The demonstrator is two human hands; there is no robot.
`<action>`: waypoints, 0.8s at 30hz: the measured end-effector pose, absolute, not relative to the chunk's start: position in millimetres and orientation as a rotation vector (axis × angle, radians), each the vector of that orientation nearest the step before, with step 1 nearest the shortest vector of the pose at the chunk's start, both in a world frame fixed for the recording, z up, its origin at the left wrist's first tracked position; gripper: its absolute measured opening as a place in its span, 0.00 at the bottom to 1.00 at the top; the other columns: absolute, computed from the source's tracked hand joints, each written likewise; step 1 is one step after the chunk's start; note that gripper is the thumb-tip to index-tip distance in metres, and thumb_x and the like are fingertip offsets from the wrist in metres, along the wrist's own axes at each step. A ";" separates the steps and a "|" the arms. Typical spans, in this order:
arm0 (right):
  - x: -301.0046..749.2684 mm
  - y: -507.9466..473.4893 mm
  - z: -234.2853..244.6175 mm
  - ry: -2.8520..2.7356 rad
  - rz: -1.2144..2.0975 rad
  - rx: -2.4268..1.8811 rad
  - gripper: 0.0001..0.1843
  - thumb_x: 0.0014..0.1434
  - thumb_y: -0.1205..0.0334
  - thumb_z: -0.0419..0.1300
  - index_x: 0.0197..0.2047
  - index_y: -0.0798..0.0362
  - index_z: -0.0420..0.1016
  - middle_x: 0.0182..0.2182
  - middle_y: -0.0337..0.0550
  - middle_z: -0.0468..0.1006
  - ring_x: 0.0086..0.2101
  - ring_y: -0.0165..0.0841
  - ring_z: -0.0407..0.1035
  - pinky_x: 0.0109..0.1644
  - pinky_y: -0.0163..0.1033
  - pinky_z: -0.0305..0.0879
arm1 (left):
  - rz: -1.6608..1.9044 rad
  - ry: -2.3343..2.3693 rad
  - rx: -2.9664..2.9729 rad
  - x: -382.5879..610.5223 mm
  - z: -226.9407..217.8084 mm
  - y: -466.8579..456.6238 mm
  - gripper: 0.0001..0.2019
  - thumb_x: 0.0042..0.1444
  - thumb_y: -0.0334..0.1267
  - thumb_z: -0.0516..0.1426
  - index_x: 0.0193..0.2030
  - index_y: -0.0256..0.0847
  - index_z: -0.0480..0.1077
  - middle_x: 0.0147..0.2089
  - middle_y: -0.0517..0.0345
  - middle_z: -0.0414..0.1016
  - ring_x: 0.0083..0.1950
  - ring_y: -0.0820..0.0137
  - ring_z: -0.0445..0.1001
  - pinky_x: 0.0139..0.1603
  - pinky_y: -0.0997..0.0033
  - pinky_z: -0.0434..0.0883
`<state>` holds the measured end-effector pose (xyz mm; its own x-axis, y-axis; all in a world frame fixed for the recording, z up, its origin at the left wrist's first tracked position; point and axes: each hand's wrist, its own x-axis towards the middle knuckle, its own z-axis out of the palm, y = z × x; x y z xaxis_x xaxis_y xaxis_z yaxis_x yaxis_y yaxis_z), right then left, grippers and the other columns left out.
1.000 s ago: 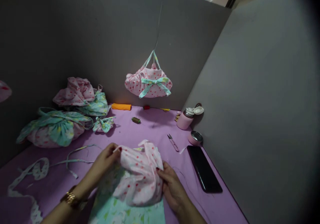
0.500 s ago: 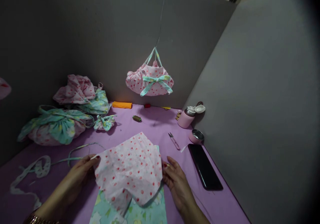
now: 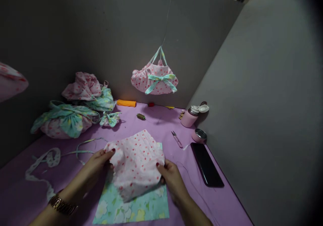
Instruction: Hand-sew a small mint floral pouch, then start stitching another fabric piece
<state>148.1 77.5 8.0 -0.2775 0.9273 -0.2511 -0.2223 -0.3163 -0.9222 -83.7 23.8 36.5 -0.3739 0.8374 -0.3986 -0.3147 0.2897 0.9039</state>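
A piece of pink fabric with red dots [image 3: 138, 162] is stretched between my two hands. My left hand [image 3: 101, 158] pinches its left edge, thumb on top and fingers beneath. At the opposite edge my right hand [image 3: 169, 174] grips the same cloth between thumb and fingers. Under it, flat on the purple tabletop, lies a mint-green floral fabric piece [image 3: 138, 214], its upper part mostly covered. White lace trim [image 3: 37, 167] and a thin floral strap [image 3: 88, 142] lie left of my left hand.
Thread snips [image 3: 177, 139], a black phone [image 3: 207, 165], a pink flask [image 3: 189, 116] and its lid [image 3: 199, 136] stand or lie at the right. A green thread spool [image 3: 140, 116] is farther back. Several sewn fabric pouches [image 3: 65, 121] crowd the left; a dotted bag [image 3: 157, 79] hangs ahead.
Both hands have tightened on the dotted fabric, my right thumb now over its edge. The cloth's lower edge has lifted and straightened, baring more green fabric. The view has shifted slightly left.
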 end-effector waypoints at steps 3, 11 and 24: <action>143.4 106.0 32.3 -0.933 1.673 -0.988 0.14 0.43 0.58 0.69 0.31 0.56 0.73 0.25 0.38 0.78 0.28 0.33 0.73 0.31 0.33 0.67 | 1.419 1.386 0.519 -82.4 56.3 27.1 0.12 0.41 0.42 0.64 0.24 0.39 0.67 0.21 0.66 0.69 0.22 0.75 0.68 0.25 0.77 0.68; 131.6 105.5 56.5 -0.605 1.949 -0.826 0.26 0.46 0.47 0.66 0.44 0.55 0.73 0.37 0.47 0.80 0.42 0.42 0.73 0.44 0.44 0.68 | 1.497 1.370 0.508 -67.7 70.1 5.6 0.12 0.44 0.42 0.64 0.27 0.40 0.65 0.23 0.69 0.64 0.25 0.76 0.66 0.29 0.77 0.70; 164.2 43.0 5.2 -0.894 1.851 -1.064 0.30 0.44 0.73 0.61 0.53 0.50 0.67 0.34 0.40 0.78 0.33 0.32 0.72 0.34 0.32 0.64 | 1.182 1.518 1.182 -93.4 -1.6 -27.0 0.32 0.49 0.36 0.55 0.64 0.47 0.55 0.40 0.53 0.77 0.42 0.62 0.75 0.44 0.64 0.71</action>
<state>164.2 43.0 5.2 -0.3227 0.8862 -0.3324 -0.2905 -0.4270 -0.8563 -93.4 -27.0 -1.6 -0.1860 0.9799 -0.0718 0.1705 0.1041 0.9798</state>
